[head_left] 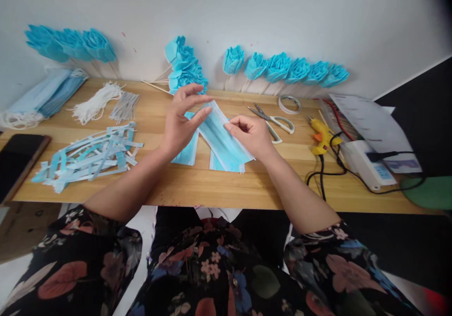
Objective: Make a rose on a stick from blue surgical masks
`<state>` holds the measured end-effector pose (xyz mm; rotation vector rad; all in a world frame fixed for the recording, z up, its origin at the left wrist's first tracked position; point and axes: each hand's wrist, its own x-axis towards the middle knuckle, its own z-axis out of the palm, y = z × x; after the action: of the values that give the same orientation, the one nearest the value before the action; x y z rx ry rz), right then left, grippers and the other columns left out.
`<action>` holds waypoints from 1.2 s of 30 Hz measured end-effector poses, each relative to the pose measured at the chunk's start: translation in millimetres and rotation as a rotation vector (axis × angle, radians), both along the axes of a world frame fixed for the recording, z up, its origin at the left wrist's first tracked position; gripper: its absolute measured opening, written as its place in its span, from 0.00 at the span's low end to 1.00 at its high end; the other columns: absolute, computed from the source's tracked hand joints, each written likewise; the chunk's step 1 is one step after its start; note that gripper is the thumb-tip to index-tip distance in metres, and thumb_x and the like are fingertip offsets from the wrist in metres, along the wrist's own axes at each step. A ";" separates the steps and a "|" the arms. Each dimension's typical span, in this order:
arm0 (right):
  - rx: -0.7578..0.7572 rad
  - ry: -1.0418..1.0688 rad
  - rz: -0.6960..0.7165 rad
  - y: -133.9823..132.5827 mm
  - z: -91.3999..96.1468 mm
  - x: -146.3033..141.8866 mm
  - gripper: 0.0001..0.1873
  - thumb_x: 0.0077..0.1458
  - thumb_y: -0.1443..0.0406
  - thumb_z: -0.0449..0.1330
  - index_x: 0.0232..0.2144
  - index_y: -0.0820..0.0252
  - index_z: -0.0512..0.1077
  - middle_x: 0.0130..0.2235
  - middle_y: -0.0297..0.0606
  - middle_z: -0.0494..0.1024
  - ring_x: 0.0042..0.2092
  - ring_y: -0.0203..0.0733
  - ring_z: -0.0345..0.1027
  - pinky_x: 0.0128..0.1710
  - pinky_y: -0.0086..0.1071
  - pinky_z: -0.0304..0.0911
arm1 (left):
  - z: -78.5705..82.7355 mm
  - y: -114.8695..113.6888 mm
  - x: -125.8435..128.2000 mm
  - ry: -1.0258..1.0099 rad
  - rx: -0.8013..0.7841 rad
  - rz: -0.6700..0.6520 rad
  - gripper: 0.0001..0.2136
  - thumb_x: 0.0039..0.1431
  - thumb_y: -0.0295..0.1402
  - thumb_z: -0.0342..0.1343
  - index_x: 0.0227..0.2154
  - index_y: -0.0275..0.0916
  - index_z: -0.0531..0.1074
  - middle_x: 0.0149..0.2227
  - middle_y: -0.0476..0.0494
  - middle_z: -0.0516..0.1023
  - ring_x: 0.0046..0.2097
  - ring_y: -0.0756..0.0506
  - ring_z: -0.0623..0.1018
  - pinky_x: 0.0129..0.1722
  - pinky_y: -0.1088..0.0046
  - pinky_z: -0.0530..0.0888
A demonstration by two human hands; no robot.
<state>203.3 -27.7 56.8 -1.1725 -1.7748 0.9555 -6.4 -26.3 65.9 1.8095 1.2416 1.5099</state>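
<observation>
A light blue pleated face mask (226, 139), with no ear loops showing, is held slantwise above the table. My right hand (251, 134) pinches its right long edge between thumb and fingers. At the upper left corner, my left hand (181, 118) has thumb and index finger closed about the mask, the other fingers raised. Beneath lie more blue mask pieces, one blue piece (187, 155) by my left wrist and another blue piece (217, 163) partly covered by the held mask. Scissors (271, 118) with pale handles rest beyond my right hand.
Blue mask flowers (278, 68) on sticks lean along the wall. Left are whole masks (52, 94), white loops (99, 101), thin wires (125, 107), cut strips (93, 156) and a phone (21, 160). Right are tape (289, 104), a yellow glue gun (323, 137) and a corded power strip (369, 165).
</observation>
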 end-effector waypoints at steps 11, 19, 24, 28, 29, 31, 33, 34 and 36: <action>0.153 -0.139 0.027 0.6 -1.9 3.1 0.16 0.60 0.52 0.61 0.32 0.56 0.78 0.29 0.34 0.77 0.30 0.38 0.62 0.31 0.34 0.56 | -13.8 5.0 5.6 -0.100 -0.245 -0.109 0.10 0.52 0.40 0.69 0.30 0.41 0.78 0.36 0.46 0.81 0.44 0.44 0.78 0.47 0.68 0.74; 0.193 -0.179 0.062 0.1 -0.9 3.8 0.15 0.61 0.53 0.60 0.31 0.56 0.77 0.28 0.34 0.75 0.30 0.38 0.62 0.33 0.34 0.56 | -14.0 4.1 6.0 -0.146 -0.317 -0.207 0.11 0.49 0.40 0.70 0.28 0.40 0.77 0.32 0.47 0.79 0.39 0.46 0.77 0.38 0.71 0.73; 0.195 -0.170 0.083 1.1 -3.1 4.4 0.15 0.62 0.52 0.60 0.31 0.55 0.76 0.29 0.34 0.75 0.31 0.39 0.62 0.34 0.34 0.56 | -14.1 4.0 6.9 -0.131 -0.336 -0.245 0.10 0.49 0.38 0.70 0.28 0.39 0.76 0.30 0.48 0.78 0.37 0.47 0.76 0.38 0.71 0.72; 0.177 -0.178 0.091 2.6 -5.0 4.6 0.14 0.61 0.53 0.61 0.31 0.55 0.76 0.28 0.34 0.74 0.31 0.39 0.61 0.33 0.35 0.54 | -16.4 4.8 7.5 -0.089 -0.319 -0.271 0.09 0.51 0.37 0.69 0.27 0.40 0.76 0.30 0.49 0.77 0.36 0.47 0.75 0.38 0.71 0.71; 0.177 -0.176 0.089 2.9 -5.3 4.7 0.14 0.61 0.53 0.61 0.31 0.55 0.76 0.28 0.34 0.73 0.30 0.39 0.61 0.33 0.34 0.54 | -16.6 4.6 8.0 -0.077 -0.306 -0.269 0.09 0.51 0.38 0.69 0.27 0.40 0.75 0.30 0.49 0.77 0.36 0.47 0.75 0.38 0.71 0.71; 0.183 -0.170 0.084 3.1 -5.6 4.8 0.13 0.61 0.54 0.60 0.31 0.55 0.76 0.27 0.33 0.73 0.30 0.38 0.61 0.33 0.34 0.54 | -15.8 3.4 9.2 -0.054 -0.278 -0.262 0.10 0.52 0.40 0.68 0.27 0.41 0.75 0.30 0.49 0.77 0.36 0.47 0.75 0.39 0.70 0.71; 0.185 -0.172 0.077 2.9 -5.0 4.8 0.14 0.61 0.54 0.60 0.30 0.55 0.76 0.27 0.33 0.73 0.29 0.38 0.60 0.32 0.34 0.54 | -13.3 0.9 10.6 -0.034 -0.250 -0.259 0.12 0.53 0.42 0.68 0.27 0.41 0.75 0.30 0.48 0.76 0.36 0.46 0.75 0.39 0.70 0.71; 0.182 -0.176 0.075 2.6 -4.5 4.8 0.14 0.61 0.54 0.60 0.30 0.55 0.75 0.27 0.33 0.74 0.29 0.38 0.60 0.32 0.34 0.54 | -11.6 -0.7 11.1 -0.025 -0.238 -0.258 0.13 0.54 0.44 0.67 0.26 0.41 0.74 0.29 0.48 0.76 0.35 0.46 0.75 0.39 0.70 0.71; 0.174 -0.182 0.072 1.8 -3.2 4.5 0.14 0.60 0.53 0.60 0.29 0.55 0.75 0.27 0.33 0.74 0.29 0.38 0.60 0.31 0.34 0.54 | -7.9 -4.1 11.7 -0.005 -0.225 -0.257 0.15 0.56 0.47 0.66 0.26 0.41 0.74 0.28 0.48 0.75 0.35 0.46 0.74 0.39 0.69 0.71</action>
<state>207.9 -25.9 53.6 -1.1198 -2.0136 0.7368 5.4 -30.4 58.0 1.7387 1.0807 1.1843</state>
